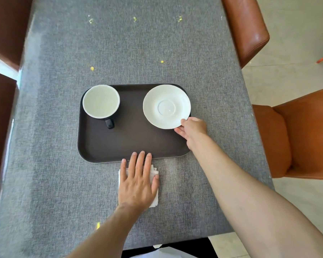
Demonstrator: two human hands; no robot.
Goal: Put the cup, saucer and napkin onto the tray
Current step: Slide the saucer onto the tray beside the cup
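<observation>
Head view. The work surface is a long table [138, 53] covered in grey woven cloth, marked with several small yellow specks [92, 68]. Brown leather chairs [246, 30] stand along both long sides. Pale glossy floor tiles [296, 43] show to the right of the table.

A dark rectangular tray [131, 144] with rounded corners lies near the centre of the table, its long edge facing the person.

Cup [101, 101]: upright in the far-left corner of the tray; white interior, dark exterior, handle pointing toward the person.

Saucer [166, 106]: white, over the far-right corner of the tray, its rim overhanging the right edge of the tray. Whether its base rests fully on the tray cannot be determined.

Right hand [192, 129]: closed in a pinch on the near-right rim of the saucer, thumb on top, other fingers beneath.

Napkin [154, 183]: white, folded, on the cloth just beside the near edge of the tray, not on the tray. Most of it is covered.

Left hand [138, 183]: flat and spread, palm down on the napkin, gripping nothing. The fingertips [142, 153] reach the near rim of the tray
</observation>
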